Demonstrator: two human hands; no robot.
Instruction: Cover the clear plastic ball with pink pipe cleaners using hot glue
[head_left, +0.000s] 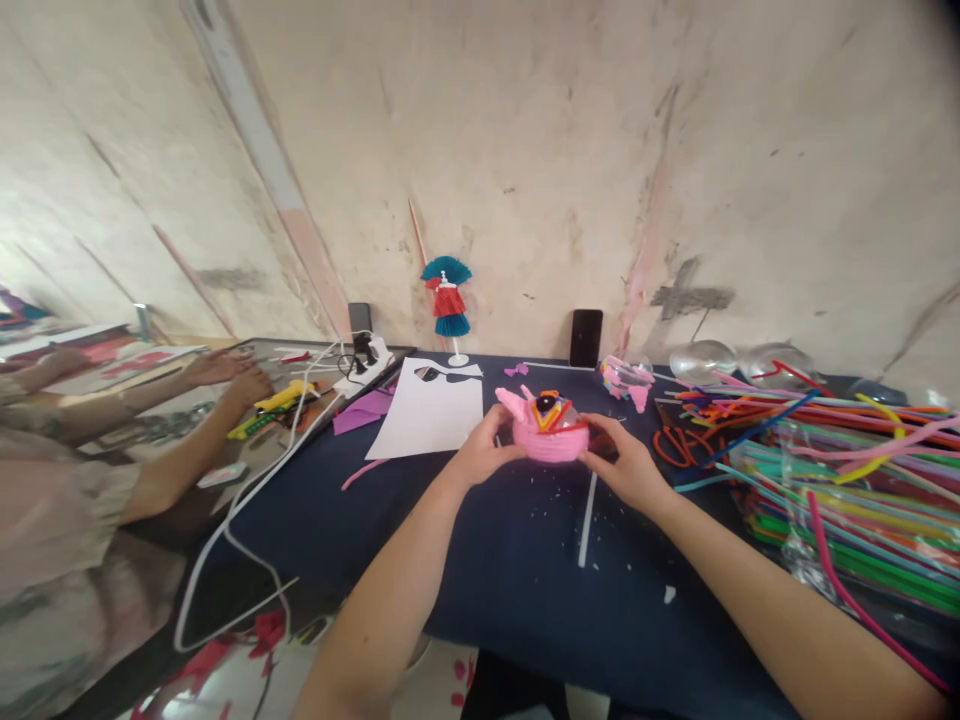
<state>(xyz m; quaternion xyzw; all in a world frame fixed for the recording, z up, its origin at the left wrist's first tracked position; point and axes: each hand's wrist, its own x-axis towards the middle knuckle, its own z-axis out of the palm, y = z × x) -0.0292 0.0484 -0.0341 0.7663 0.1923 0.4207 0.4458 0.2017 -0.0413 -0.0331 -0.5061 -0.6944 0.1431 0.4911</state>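
A pink pipe-cleaner figure (552,445) is held between my two hands above the dark blue tablecloth. Its body is a rounded bowl shape of wound pink strands, with a pink ear-like piece sticking up on the left. Red, orange and yellow strips form V shapes on its top, around a shiny black round piece (547,402). My left hand (486,447) grips its left side, fingers closed against it. On the right side, my right hand (621,462) pinches it between thumb and fingers. Fingertips behind the figure are partly hidden.
A white sheet (442,415) with sunglasses lies left of my hands. Orange scissors (673,447) and heaped pipe cleaners (855,490) lie right. Behind stand a paper-dress doll (450,305), a phone (586,338) and another pink figure (628,382). A co-worker's arms (180,450) reach in at left.
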